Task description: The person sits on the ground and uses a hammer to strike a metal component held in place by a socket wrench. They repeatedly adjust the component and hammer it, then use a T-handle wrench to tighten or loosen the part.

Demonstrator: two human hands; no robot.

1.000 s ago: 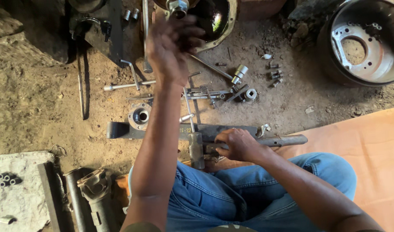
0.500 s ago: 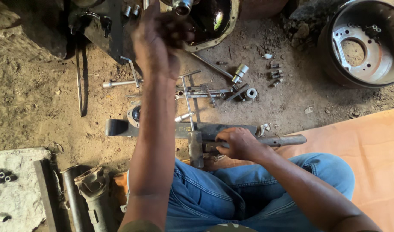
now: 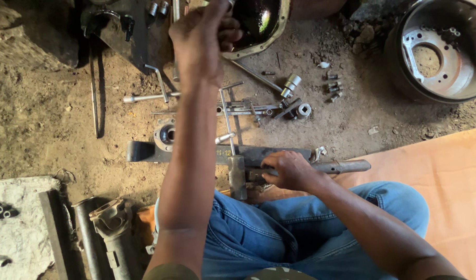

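Note:
My left hand [image 3: 201, 39] is raised high in front of the camera, with the fingers curled shut on a small metal part that the top edge of the view mostly cuts off. My right hand [image 3: 291, 171] rests low, by my knee, gripping a round steel shaft [image 3: 347, 167]. The shaft lies along a dark flat steel bar [image 3: 144, 151] on the dirt. A hammer [image 3: 237, 179] stands head-down against that bar, just left of my right hand, its thin handle pointing away from me.
A brake drum [image 3: 435, 52] sits at the top right and a black pan-shaped cover [image 3: 259, 21] at the top middle. Sockets [image 3: 292, 83], bolts and long wrench bars [image 3: 144, 97] lie scattered between them. There is a shaft yoke [image 3: 111, 223] at lower left and an orange mat [image 3: 450, 171] at right.
My left hand has risen a little toward the top of the view with its fingers still curled. My right hand has stayed on the shaft.

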